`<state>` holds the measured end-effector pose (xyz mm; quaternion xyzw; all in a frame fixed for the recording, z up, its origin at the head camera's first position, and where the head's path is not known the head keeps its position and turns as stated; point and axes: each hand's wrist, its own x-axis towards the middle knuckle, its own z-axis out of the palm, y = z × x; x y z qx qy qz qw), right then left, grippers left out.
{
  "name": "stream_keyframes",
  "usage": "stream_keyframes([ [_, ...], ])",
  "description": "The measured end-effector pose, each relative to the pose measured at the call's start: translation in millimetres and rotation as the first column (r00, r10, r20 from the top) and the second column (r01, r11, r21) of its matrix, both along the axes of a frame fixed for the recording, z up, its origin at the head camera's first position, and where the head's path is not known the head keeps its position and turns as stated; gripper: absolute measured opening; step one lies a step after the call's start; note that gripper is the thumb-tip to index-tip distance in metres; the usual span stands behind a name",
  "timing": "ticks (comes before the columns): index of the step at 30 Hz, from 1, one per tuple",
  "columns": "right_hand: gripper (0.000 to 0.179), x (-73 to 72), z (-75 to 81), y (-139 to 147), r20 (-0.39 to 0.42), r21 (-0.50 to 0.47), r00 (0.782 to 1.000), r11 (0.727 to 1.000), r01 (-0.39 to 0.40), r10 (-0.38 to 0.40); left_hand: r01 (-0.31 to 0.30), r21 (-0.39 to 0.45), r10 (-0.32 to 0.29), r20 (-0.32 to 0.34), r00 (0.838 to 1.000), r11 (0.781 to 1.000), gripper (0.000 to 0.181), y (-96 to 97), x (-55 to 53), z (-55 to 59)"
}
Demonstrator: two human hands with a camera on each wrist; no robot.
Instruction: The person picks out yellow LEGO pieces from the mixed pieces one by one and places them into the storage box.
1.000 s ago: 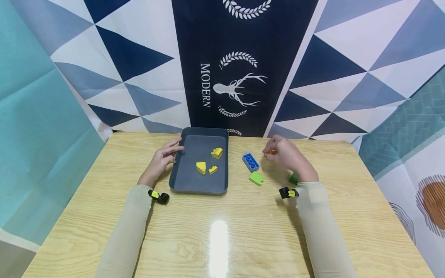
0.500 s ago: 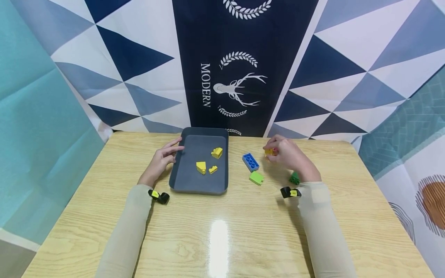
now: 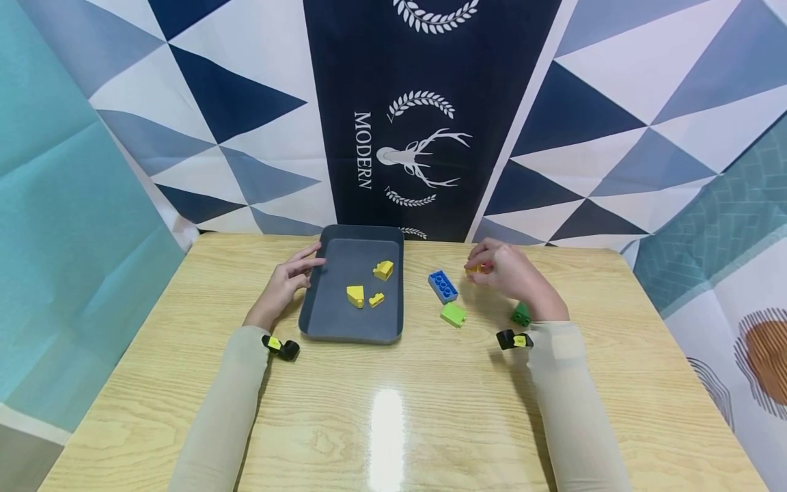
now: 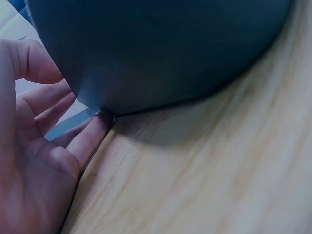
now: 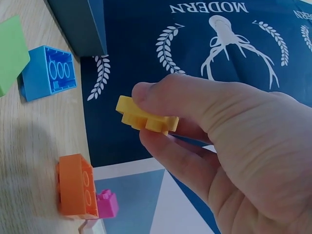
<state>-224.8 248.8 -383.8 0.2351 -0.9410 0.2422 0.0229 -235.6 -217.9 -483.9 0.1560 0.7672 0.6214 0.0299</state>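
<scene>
My right hand [image 3: 507, 273] pinches a yellow toy building brick [image 5: 146, 115] between thumb and fingers, above the table's back right part. In the right wrist view the brick's rounded studs face down and its flat side is up. At the left rim of a dark grey tray [image 3: 352, 328] is my left hand [image 3: 285, 285], its fingers loosely spread and touching the edge. The left wrist view shows its fingertips against the tray's outer wall [image 4: 161, 58]. Inside the tray lie three yellow pieces: a studded brick [image 3: 384, 270], a sloped brick [image 3: 355, 296] and a small piece [image 3: 376, 300].
Between tray and right hand lie a blue brick [image 3: 443, 286], hollow side showing, and a lime green brick [image 3: 453, 315]. A dark green brick [image 3: 520, 314] sits by the right wrist. The right wrist view shows an orange brick [image 5: 78, 186] and a pink brick [image 5: 107, 203].
My right hand has shifted slightly right and turned the yellow brick in its fingers, uncovering more of the dark green brick. The left hand and tray have stayed put.
</scene>
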Motion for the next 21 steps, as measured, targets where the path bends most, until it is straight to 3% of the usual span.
stream_keyframes([
  [13,0.012,6.5,9.2,-0.5,-0.063,-0.075,0.996,0.995,0.062,-0.067,-0.003,0.012,0.003,0.009,1.000,1.000,0.054,-1.0,-0.3,-0.7],
  [21,0.011,7.4,8.9,-2.0,-0.089,-0.048,0.994,0.997,0.053,-0.057,-0.001,-0.002,0.001,0.005,1.000,1.000,0.054,-0.2,0.2,0.1],
])
